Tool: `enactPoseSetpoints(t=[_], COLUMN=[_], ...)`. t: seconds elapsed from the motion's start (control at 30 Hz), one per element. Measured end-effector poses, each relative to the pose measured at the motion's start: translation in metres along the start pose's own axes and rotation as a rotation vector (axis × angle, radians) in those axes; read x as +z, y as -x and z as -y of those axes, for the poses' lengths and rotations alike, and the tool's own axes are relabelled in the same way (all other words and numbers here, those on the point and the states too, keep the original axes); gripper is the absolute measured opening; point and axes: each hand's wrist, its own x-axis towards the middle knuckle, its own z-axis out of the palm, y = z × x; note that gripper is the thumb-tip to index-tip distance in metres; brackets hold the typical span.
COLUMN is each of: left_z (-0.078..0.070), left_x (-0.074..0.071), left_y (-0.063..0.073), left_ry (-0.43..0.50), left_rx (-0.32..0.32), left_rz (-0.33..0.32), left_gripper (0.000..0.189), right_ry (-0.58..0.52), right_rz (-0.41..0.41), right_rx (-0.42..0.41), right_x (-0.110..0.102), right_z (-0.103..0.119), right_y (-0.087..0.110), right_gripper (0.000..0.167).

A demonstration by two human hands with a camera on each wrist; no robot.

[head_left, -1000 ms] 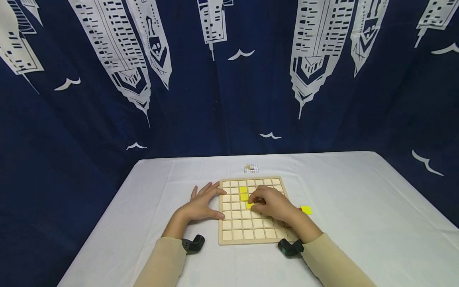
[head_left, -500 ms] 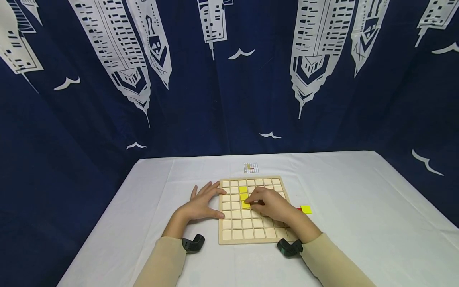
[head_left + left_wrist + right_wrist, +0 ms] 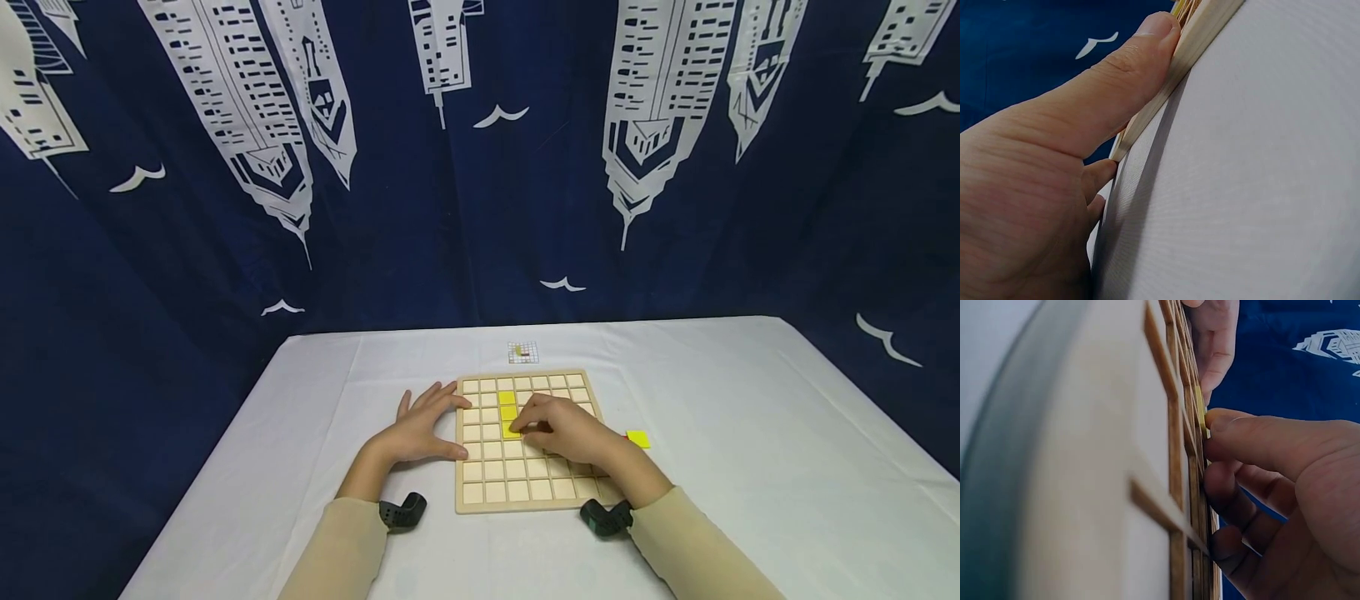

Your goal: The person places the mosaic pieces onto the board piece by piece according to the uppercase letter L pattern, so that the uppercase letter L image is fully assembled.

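A wooden grid board (image 3: pixel 517 505) lies on the table. Three yellow square tiles stand in one column of its cells: an upper tile (image 3: pixel 506 398), a middle tile (image 3: pixel 508 413) and a lower tile (image 3: pixel 507 432). My right hand (image 3: pixel 566 429) reaches over the board, its curled index finger and thumb at the lower tile. In the right wrist view these fingertips meet the yellow tile's edge (image 3: pixel 1200 409), and the other fingers bend against the grid. My left hand (image 3: pixel 420 433) rests at the board's left edge, thumb and fingers spread, with the thumb (image 3: pixel 1141 56) on the rim.
Behind the board lies a small printed grid card (image 3: pixel 522 352) with coloured squares. Right of the board, a loose yellow tile (image 3: pixel 638 438) lies beside a red piece (image 3: pixel 626 437) partly hidden by my right wrist. A dark blue printed curtain (image 3: pixel 465 208) hangs behind the table.
The lower yellow tile has slid left from a skewed spot into line beneath the other two, with my right fingertips on it. My left hand has stayed at the board's edge.
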Motion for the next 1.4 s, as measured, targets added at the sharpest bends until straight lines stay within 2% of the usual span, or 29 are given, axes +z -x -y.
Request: enactPoseSetpoints(t=[0.3,0.5,0.73,0.9,1.1,1.23,1.4], left_z=[-0.003,-0.002,-0.003,-0.002,0.0,0.0,0.0], left_x=[-0.002,-0.002,-0.003,-0.003,-0.001,-0.001,-0.001], left_y=[0.002,0.003,0.004,0.004,0.001,0.001,0.002], left_ry=[0.003,0.003,0.005,0.008,0.01,0.008,0.012], left_rx=[0.007,0.013,0.016,0.02,0.02,0.007,0.008], left_rz=[0.002,0.001,0.004,0.008,0.002,0.005,0.003], left_gripper=[0.079,0.08,0.079,0.078,0.078,0.079,0.079], right_ry=[-0.058,-0.039,-0.073,-0.058,-0.023,-0.028,-0.046], right_rz=[0.011,-0.027,-0.038,-0.028,-0.028,-0.006,0.056], right_rx=[-0.012,0.041,0.086,0.11,0.107,0.159,0.275], right_x=[-0.01,-0.028,-0.047,-0.058,-0.073,-0.082,-0.095], right_z=[-0.002,-0.005,-0.011,-0.017,-0.031,-0.04,-0.051], right_y=[0.003,0.009,0.017,0.023,0.033,0.042,0.054], right_gripper=[0.011,0.011,0.021,0.031,0.036,0.04,0.046])
